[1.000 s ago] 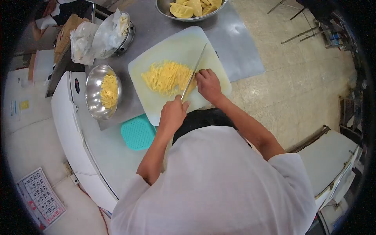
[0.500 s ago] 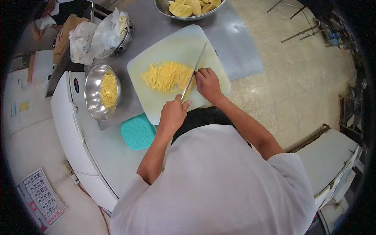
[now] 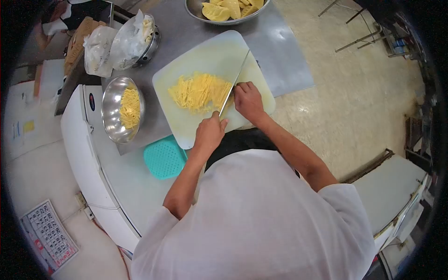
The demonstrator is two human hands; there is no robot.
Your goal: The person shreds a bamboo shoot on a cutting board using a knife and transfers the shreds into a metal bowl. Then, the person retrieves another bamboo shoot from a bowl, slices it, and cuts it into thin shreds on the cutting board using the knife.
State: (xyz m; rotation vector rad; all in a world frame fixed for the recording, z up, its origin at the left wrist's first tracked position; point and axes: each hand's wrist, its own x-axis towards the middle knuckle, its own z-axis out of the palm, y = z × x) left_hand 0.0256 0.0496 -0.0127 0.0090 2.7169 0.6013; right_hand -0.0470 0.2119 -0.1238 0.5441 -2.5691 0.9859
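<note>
A white cutting board lies on the metal table, with a heap of thin yellow strips near its middle. My left hand is closed around the handle of a long knife. Its blade slants up and to the right across the board, along the right side of the heap. Close against the blade's right side, my right hand has its fingers curled down on yellow food, mostly hidden beneath them. Left of the board, a steel bowl holds more yellow strips.
At the far edge stands a metal bowl of large yellow pieces. Plastic bags sit at the upper left. A turquoise perforated tray lies by the board's lower left, on a white appliance.
The hands and knife shift very slightly, with the blade still beside the right fingers. The whole view moves a little. Nothing is visibly taken up or let go.
</note>
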